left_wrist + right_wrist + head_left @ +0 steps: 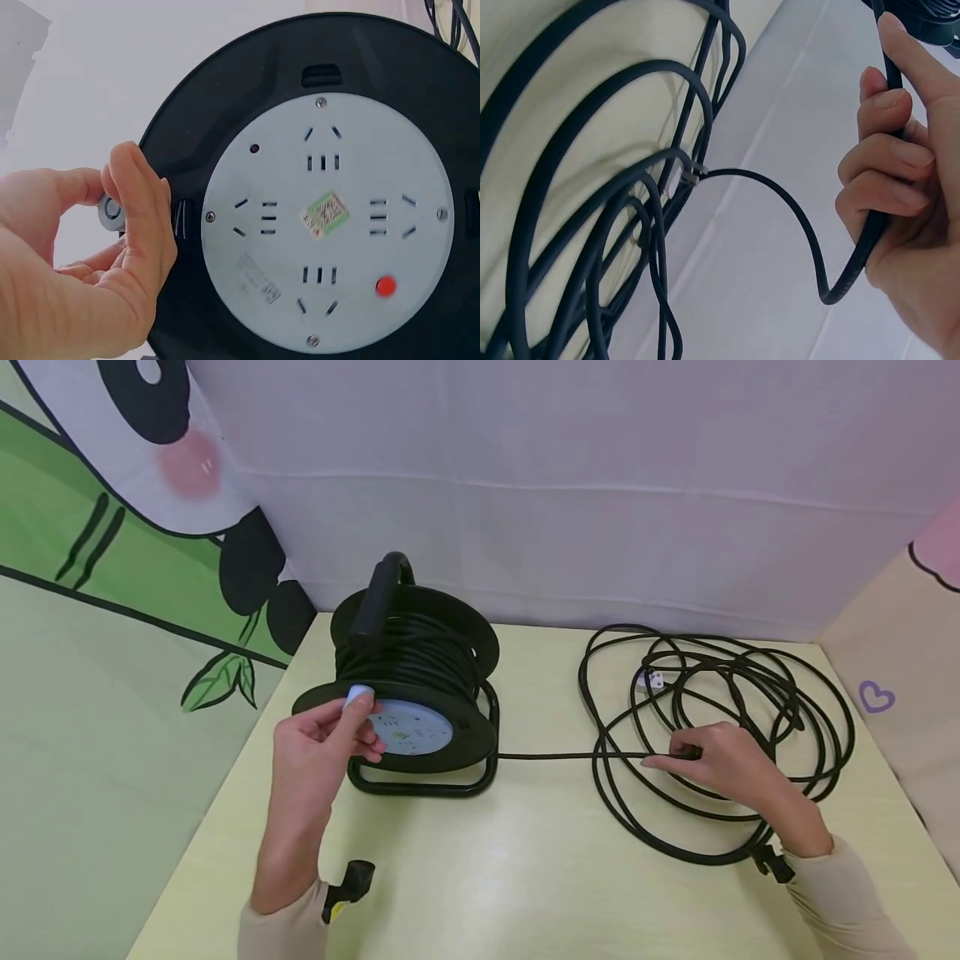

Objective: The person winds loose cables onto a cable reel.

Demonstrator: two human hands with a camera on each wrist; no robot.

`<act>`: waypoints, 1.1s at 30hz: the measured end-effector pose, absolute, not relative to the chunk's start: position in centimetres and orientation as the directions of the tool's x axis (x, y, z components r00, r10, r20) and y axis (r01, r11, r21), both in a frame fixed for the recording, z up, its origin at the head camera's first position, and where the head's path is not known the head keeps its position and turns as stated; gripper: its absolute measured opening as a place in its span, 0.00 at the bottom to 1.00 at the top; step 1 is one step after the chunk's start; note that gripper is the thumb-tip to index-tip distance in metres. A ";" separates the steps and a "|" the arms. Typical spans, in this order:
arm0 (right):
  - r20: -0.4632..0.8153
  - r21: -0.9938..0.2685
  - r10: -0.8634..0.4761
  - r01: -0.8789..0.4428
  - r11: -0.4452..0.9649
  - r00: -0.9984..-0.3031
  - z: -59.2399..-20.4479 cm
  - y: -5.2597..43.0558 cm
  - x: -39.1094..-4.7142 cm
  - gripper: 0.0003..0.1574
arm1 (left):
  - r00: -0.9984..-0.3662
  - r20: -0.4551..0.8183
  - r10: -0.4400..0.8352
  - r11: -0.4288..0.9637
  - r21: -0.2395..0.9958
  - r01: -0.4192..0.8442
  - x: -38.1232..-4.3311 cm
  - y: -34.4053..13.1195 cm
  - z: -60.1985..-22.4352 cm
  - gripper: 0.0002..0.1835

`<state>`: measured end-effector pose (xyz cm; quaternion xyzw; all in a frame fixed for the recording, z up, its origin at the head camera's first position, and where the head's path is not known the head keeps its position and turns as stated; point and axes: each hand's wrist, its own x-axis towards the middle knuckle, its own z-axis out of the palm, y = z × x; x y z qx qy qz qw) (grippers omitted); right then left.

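A black cable reel [471, 731] stands on the table, black cable wound round its drum. Its round pale socket panel [330, 172] has several outlets and a red button. At the left edge of that face, my left hand [322, 743] pinches a small light-coloured winding knob [112, 213] between thumb and fingers. From the reel a straight run of cable [551, 756] crosses to the right. My right hand [727, 764] grips it, fingers curled round it in the right wrist view. Loose loops of cable [656, 842] lie under and around that hand.
A pale plug [651, 681] lies among the loops. The reel has a black carrying handle [382, 597] on top and a tubular stand [423, 789] below. White cloth [555, 543] hangs behind the wooden table [480, 877], with a printed cloth at left.
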<state>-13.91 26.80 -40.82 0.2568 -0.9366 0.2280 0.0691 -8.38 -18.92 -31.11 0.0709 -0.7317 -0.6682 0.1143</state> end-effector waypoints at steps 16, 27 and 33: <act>0.159 -0.442 -0.480 -0.497 0.747 -0.863 -41.4 24.7 -14.2 0.17 | -0.984 0.100 -0.149 0.082 0.993 0.089 -8.6 -16.6 -32.0 0.17; 0.167 -0.435 -0.523 -0.538 0.722 -0.836 -41.8 23.3 -14.5 0.15 | -0.982 0.168 -0.088 0.084 0.983 0.161 -8.7 -14.3 -32.6 0.13; 0.292 -0.312 -0.557 -0.627 0.713 -0.778 -42.2 22.6 -15.1 0.15 | -0.985 0.154 -0.073 0.068 0.987 0.149 -8.6 -13.3 -33.5 0.12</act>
